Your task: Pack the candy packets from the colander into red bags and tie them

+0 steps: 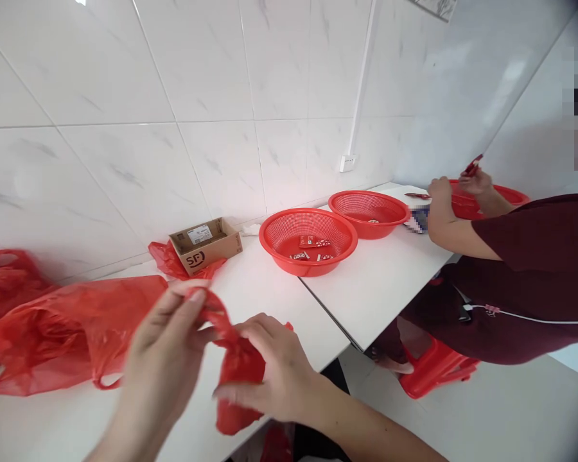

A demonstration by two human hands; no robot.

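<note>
One red bag (242, 367), gripped by left hand (171, 346) and right hand (286, 375) near the worktop's (264, 294) front edge, could be torn by overpulling.

Lower centre, a thin, crinkled red plastic bag (241, 367); at left, a glossy, translucent red plastic sack (130, 301). Mid-frame, a matt brown cardboard box (216, 254) and a round, perforated red plastic basket (308, 267); above, glossy, grey-veined white wall tiles (212, 70).

Close head-worn view, facing forward and down
</note>
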